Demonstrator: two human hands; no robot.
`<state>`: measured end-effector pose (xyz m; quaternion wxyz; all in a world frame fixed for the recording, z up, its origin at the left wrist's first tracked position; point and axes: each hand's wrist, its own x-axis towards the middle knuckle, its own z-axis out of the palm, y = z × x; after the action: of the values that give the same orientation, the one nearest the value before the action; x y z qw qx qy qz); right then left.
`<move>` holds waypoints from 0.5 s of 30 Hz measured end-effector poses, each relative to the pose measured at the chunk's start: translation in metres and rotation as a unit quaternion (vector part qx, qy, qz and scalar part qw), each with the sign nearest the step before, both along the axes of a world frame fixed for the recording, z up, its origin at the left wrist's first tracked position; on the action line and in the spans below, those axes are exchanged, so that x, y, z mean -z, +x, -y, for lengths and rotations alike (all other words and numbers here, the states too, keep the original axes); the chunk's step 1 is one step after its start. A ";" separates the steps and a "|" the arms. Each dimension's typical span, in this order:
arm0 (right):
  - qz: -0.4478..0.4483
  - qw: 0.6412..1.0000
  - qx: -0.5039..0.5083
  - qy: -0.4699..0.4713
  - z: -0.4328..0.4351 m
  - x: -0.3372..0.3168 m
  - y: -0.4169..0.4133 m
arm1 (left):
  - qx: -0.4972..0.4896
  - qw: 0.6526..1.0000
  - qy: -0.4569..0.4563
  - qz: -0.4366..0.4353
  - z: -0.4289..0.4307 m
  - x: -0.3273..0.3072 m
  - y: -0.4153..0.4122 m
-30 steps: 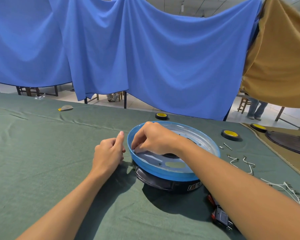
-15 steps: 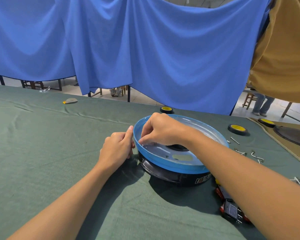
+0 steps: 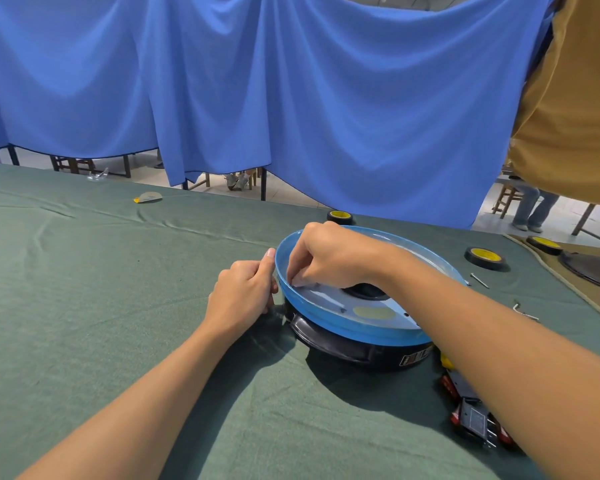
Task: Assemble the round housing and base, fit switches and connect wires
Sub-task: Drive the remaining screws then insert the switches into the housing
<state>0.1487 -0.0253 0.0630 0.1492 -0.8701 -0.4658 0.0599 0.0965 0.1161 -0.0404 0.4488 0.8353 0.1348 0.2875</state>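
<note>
On the green worktop (image 3: pixel 84 306), the left hand (image 3: pixel 243 292) has closed in on the blue round housing (image 3: pixel 361 332). Its thumb, held just off the rim a second ago, now lies against it, with the fingers curled below. Whether that grip holds anything under the rim I cannot tell. It looks like bracing, to keep the housing steady on the black base (image 3: pixel 354 353) it sits on, right of the worktop's middle. The right hand (image 3: pixel 329 258) has hardly shifted. Its fingertips are still bunched on the housing's inner floor by the left wall, the grip drawn together on something too small to make out. Otherwise the view has come nearer, and most of the white wires at the right have dropped from sight.
</note>
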 end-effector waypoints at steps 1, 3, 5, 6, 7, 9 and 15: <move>-0.002 1.000 0.001 -0.001 0.000 0.000 0.000 | 0.000 1.000 0.003 0.000 0.000 0.000 0.000; 0.001 1.000 -0.001 0.001 0.000 0.001 -0.001 | 0.001 1.000 0.006 -0.003 -0.001 0.000 0.000; 0.009 1.000 -0.008 0.001 -0.002 0.000 -0.002 | 0.001 1.000 0.008 -0.006 -0.001 0.000 0.000; 0.009 1.000 -0.012 0.003 -0.003 0.000 -0.003 | 0.001 1.000 0.007 -0.007 -0.001 0.000 0.000; 0.006 1.000 -0.014 0.006 -0.003 -0.001 -0.002 | 0.000 1.000 0.006 -0.006 0.000 -0.001 0.001; -0.008 1.000 -0.013 0.018 -0.003 -0.001 -0.001 | 0.000 1.000 0.005 -0.004 0.000 -0.001 0.000; 0.019 1.000 0.004 0.008 -0.004 0.007 0.001 | 0.002 1.000 -0.003 -0.011 0.000 -0.001 -0.001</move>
<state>0.1501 -0.0215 0.0558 0.1479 -0.8719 -0.4653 0.0386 0.0955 0.1160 -0.0392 0.4505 0.8373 0.1385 0.2770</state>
